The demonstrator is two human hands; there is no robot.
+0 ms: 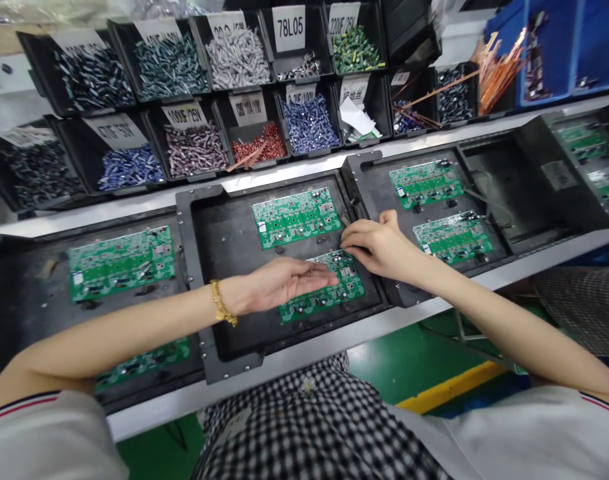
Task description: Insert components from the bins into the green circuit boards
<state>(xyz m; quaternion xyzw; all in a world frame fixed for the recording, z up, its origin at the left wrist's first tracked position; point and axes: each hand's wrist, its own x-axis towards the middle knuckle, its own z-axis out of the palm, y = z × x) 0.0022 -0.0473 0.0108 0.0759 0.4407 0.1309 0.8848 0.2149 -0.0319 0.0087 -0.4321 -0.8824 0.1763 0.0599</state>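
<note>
Two green circuit boards lie in the middle tray (pixel 224 267): the upper board (pixel 297 217) and, nearer the person, the lower board (pixel 352 280), which is partly covered by a hand; two more boards (pixel 122 263) lie in the left tray (pixel 29 287), two (pixel 427 183) in the right tray (pixel 374 193), and two (pixel 584 141) show at the far right; five labelled bins (pixel 286 60) of small parts make the upper row, with another row below; one gold bracelet (pixel 219 303) circles the left wrist.

The trays are black and scuffed, set on a counter (pixel 159 410) with a pale metal edge; the floor (pixel 384 353) is green, crossed by a yellow stripe (pixel 454 387); copper-coloured strips (pixel 502 73) stand beyond, beside blue bins (pixel 548 53).

The left hand (pixel 284 283) reaches across the lower board, its fingers straight and side by side, palm exposed; the right hand (pixel 379 243) bends over that board's upper right corner, fingertips drawn in toward the thumb; whether they pinch a part, I cannot tell.
</note>
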